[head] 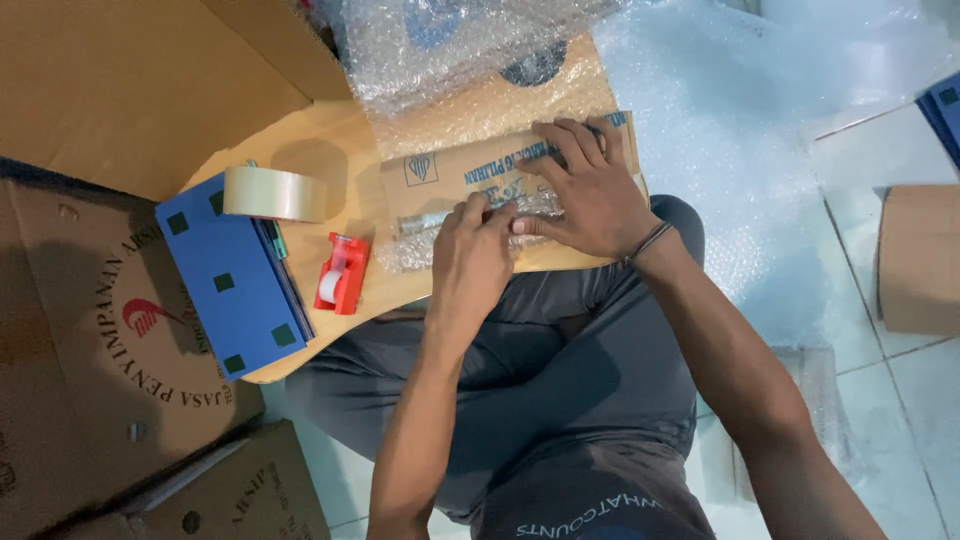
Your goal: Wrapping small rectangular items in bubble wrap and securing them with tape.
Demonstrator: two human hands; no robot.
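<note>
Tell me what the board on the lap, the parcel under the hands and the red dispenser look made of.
Board: light wood, smooth, faint grain showing. Parcel: brown cardboard, matte, with its near edge under clear bubble wrap, dimpled and shiny. Tape dispenser: probably moulded plastic, glossy red. Both hands, left hand and right hand, press on the parcel.

Tape roll [274, 193] on blue boxes [232, 277], red dispenser [342, 273] alongside.

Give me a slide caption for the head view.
Both hands, left and right, press a bubble-wrapped parcel on a wooden board, beside a tape roll and red dispenser.
</note>
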